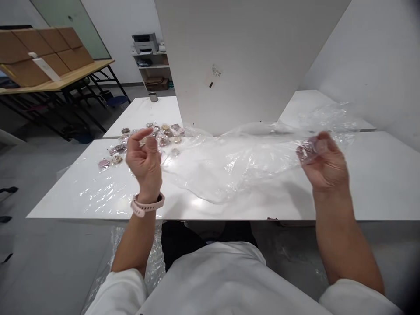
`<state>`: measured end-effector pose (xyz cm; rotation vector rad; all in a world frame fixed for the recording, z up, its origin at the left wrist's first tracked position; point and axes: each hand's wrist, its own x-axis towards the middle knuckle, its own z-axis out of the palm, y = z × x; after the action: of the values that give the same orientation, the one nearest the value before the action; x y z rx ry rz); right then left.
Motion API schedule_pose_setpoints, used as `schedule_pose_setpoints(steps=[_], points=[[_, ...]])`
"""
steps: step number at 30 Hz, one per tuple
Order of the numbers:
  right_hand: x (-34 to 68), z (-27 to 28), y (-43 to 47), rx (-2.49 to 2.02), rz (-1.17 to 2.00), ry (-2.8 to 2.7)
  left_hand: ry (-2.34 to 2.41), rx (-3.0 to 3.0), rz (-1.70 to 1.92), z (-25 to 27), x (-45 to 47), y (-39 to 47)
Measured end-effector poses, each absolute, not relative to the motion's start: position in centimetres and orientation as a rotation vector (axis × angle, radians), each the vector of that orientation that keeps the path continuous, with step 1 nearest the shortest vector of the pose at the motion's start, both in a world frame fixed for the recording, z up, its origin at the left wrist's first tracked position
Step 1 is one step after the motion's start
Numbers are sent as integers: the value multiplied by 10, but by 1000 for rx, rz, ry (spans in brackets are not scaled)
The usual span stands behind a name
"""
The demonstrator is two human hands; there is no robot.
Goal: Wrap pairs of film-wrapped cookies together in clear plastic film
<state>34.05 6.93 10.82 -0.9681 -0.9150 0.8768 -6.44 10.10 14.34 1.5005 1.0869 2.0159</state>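
Observation:
A large sheet of thin clear plastic (223,170) spreads over the white table between my two hands; whether it is a bag or loose film I cannot tell. My right hand (324,162) is closed on a bunched part of it, and the fingers show through the crumpled film. At the left, my left hand (143,157) is raised with its index finger and thumb apart and the other fingers curled, beside the plastic's left edge. Behind this hand lie several small round items in clear wrappers (166,130), pinkish and brownish; the hand hides some.
Beyond the white table (377,183) stands a tall white panel (243,65) with a small label. More crumpled clear plastic (328,116) lies at the back right. A grey cup (153,96) sits at the back left. Cardboard boxes (49,57) rest on a wooden table farther left.

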Motion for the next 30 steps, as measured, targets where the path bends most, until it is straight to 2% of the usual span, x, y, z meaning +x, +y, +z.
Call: schedule_pose_setpoints(steps=[2, 4, 5, 7, 10, 13, 15, 16, 19, 21, 24, 27, 30], points=[[352, 115, 43, -1013, 810, -959, 1089, 1517, 2097, 152, -77, 89], [361, 114, 22, -1054, 774, -973, 1096, 1621, 1964, 154, -88, 79], [367, 110, 15, -1079, 762, -975, 1107, 1717, 1777, 152, -94, 75], [379, 96, 5, -1170, 732, -987, 1125, 1897, 1178, 145, -103, 68], [395, 71, 1, -1557, 645, -1108, 1120, 1912, 390, 127, -105, 58], [395, 66, -1, -1996, 162, -1360, 1132, 1888, 303, 109, -95, 50], [378, 82, 4, -1974, -74, -1530, 1123, 1947, 434, 105, -86, 47], [365, 94, 9, -1893, -34, -1621, 1102, 1989, 480, 107, -80, 47], [314, 124, 46, -1668, 512, -1895, 964, 2062, 484, 126, -63, 46], [280, 126, 81, -1567, 685, -2035, 843, 2038, 427, 145, -53, 42], [236, 102, 122, -1417, 1182, -2175, 727, 1981, 351, 172, -45, 32], [201, 69, 123, -1157, 1712, -2222, 733, 1904, 311, 185, -54, 21], [183, 60, 103, -856, 2010, -2330, 872, 1908, 274, 191, -78, 24]])
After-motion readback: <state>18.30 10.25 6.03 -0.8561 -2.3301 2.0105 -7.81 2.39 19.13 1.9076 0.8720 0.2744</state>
